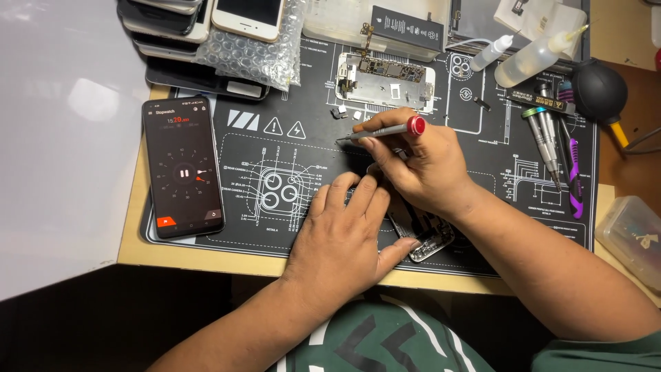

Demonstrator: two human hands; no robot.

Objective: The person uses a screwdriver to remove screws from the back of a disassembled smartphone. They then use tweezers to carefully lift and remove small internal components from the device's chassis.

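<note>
Holding a slim grey precision screwdriver with a red cap, my right hand pinches its shaft between thumb and fingers, the tip pointing left just above the black printed work mat. Under that hand lies an opened silver phone frame, mostly hidden; only its lower corner shows near the mat's front edge. My left hand rests flat with fingers together, pressing down on the left part of the frame and gripping nothing, its fingertips touching my right hand.

Just beyond the screwdriver's tip sit a few tiny loose parts on the mat. Behind them lies a second opened white phone body with a bare circuit board, and behind that a black flat battery on a clear plastic tray.

To the left, a black smartphone showing a stopwatch dial lies face up on the mat's left edge. A stack of phones and a sheet of bubble wrap sit at the far left corner.

To the right are two squeeze bottles with thin nozzles, a black rubber air blower, several more screwdrivers, and a clear plastic box near the wooden table edge.
</note>
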